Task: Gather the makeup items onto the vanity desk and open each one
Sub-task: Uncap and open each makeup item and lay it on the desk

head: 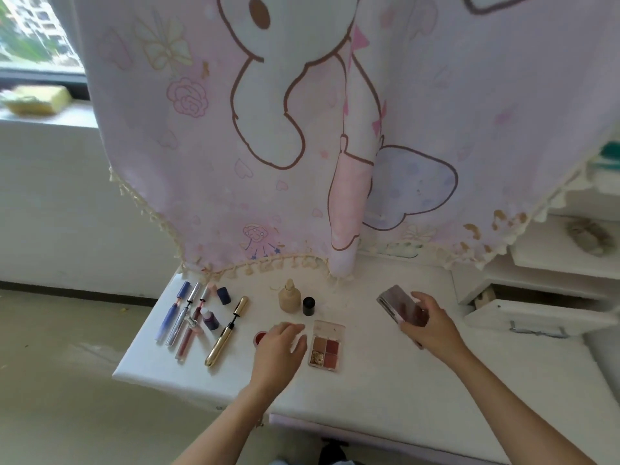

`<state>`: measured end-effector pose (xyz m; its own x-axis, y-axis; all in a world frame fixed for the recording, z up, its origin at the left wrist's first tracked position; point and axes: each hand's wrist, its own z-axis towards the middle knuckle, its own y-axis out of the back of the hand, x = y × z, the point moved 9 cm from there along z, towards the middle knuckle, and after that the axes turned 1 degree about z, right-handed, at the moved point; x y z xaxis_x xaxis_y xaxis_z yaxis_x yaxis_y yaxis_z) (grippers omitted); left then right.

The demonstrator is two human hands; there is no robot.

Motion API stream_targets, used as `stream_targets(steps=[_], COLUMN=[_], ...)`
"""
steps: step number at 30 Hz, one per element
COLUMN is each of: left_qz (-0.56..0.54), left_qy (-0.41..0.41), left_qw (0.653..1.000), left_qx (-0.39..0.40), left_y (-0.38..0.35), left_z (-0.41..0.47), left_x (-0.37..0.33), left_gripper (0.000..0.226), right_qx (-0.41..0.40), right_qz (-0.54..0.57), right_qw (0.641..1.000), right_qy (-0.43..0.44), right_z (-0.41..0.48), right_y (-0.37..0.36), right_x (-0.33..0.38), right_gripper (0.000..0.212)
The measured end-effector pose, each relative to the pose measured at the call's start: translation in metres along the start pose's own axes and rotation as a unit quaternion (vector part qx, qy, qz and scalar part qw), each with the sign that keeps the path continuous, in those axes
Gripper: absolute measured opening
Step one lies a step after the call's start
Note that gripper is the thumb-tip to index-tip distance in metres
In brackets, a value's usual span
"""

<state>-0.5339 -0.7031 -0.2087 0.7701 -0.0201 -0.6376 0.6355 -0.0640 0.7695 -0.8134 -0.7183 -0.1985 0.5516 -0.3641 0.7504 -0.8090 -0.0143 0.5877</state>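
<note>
Grip: right hand fingers wrapped round mirrored compact, right of open eyeshadow palette | compact's long axis slants away-left | left hand empty, fingers relaxed, just left of palette, over table

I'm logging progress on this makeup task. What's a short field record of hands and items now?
left hand: open, beside red pot
right hand: grips mirrored case
eyeshadow palette: open, between the hands
foundation bottle: uncapped, black cap beside it
gold mascara: wand showing
surface: white vanity desk
</note>
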Motion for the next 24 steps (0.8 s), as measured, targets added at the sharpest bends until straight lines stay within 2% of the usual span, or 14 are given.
stream_targets(steps=[5,8,11,16,24], left_qz=[-0.114,-0.223,-0.278,-0.275,-0.253], left_qy=[-0.067,-0.078,-0.102,-0.141,-0.176], left_qw=[0.991,0.968,0.943,0.926,0.919], left_qx=[0.015,0.083,0.149,0.215,0.247], left_y=[0.033,0.042,0.045,0.048,0.059], left_z=[0.034,0.045,0.05,0.049,0.041], left_x=[-0.069,-0.106,-0.136,-0.166,-0.169], left_gripper=[0.031,0.039,0.053,0.071,0.081], right_qx=[0.023,0.039,0.057,0.053,0.028], right_qz=[0.048,0.063,0.064,0.026,-0.044], right_qw=[0.996,0.991,0.986,0.983,0.976], right_qy=[0.076,0.11,0.14,0.176,0.209], right_z=[-0.021,-0.035,-0.051,-0.067,-0.083], right_y=[0.031,0.042,0.045,0.048,0.049], right_x=[0.06,0.087,0.113,0.14,0.162], right_gripper=[0.046,0.037,0.035,0.03,0.032])
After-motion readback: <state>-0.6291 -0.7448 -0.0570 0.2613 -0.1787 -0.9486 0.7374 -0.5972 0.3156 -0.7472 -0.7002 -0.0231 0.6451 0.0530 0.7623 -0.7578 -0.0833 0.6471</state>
